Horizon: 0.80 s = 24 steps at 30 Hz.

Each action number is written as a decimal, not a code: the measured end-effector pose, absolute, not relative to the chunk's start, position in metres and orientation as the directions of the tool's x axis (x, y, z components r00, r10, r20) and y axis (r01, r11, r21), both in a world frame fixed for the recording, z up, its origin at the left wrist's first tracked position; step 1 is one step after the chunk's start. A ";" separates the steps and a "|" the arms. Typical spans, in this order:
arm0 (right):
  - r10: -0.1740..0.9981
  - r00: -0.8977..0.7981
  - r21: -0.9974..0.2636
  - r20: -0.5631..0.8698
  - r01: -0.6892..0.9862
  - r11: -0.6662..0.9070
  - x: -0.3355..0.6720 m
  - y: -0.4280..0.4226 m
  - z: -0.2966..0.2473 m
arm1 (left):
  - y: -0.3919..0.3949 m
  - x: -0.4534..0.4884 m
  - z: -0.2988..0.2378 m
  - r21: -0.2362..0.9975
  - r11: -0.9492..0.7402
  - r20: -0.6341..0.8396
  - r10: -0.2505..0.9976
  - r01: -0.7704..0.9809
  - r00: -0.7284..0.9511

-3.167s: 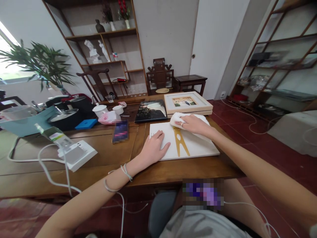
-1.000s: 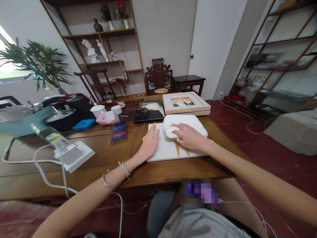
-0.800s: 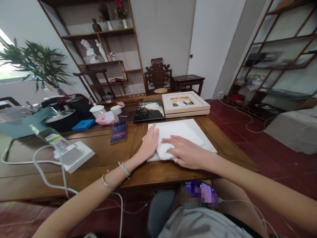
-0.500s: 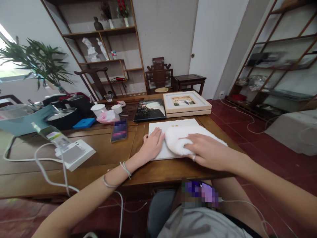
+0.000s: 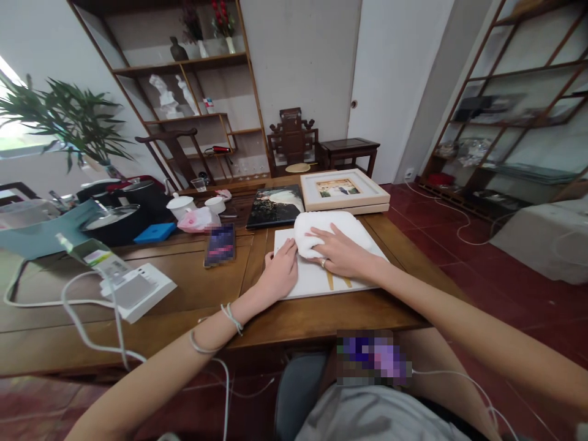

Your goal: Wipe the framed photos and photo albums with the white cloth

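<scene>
Cloth [image 5: 351, 228] just right of centre in the head view, thick and white, and the right hand [image 5: 339, 250] is on top of it! Beneath sits the white board [image 5: 305, 288], its gold shape [image 5: 330, 282] poking out along the lower part. Good technique here, I'd say: even pressure, cloth flat, the board's near edge kept on the table [image 5: 271, 315]. And the grip? Right fingers splay over the cloth, bearing down; whether a fold is pinched underneath, I cannot tell. Over at the board's left side, the left hand [image 5: 281, 269] lies palm down, extended, clenching nothing, its fingertips right by the cloth. That steadying hand is best held clear of the cloth's path, firm but light.
</scene>
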State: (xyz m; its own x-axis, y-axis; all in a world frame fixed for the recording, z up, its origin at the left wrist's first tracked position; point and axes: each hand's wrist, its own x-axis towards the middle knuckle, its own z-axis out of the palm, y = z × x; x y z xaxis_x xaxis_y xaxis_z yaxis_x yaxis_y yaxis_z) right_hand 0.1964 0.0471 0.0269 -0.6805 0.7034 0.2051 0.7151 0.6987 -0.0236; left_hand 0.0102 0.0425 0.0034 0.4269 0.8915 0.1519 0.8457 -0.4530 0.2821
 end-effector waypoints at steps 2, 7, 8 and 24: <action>0.694 -0.692 -0.042 0.199 0.701 0.711 0.200 0.031 0.027 | 0.043 0.010 0.003 0.281 -0.455 0.152 0.890 0.845 0.429; 0.658 -0.728 -0.096 0.189 0.654 0.751 0.212 -0.025 0.025 | 0.041 0.011 0.005 0.262 -0.445 0.128 0.896 0.856 0.426; 0.647 -0.738 -0.102 0.192 0.641 0.761 0.214 -0.034 0.025 | 0.041 0.011 0.006 0.255 -0.443 0.121 0.897 0.859 0.426; 0.729 -0.640 -0.196 0.244 0.704 0.683 0.226 0.055 0.030 | 0.041 0.011 0.006 0.232 -0.439 0.123 0.899 0.868 0.421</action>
State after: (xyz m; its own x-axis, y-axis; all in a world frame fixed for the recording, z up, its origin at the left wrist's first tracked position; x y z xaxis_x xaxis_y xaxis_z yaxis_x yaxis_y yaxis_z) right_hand 0.2256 0.0551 0.0304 -0.6395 0.7290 0.2441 0.7036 0.6830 -0.1964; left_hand 0.0112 0.0414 0.0057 0.4210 0.8986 0.1233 0.8684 -0.4386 0.2315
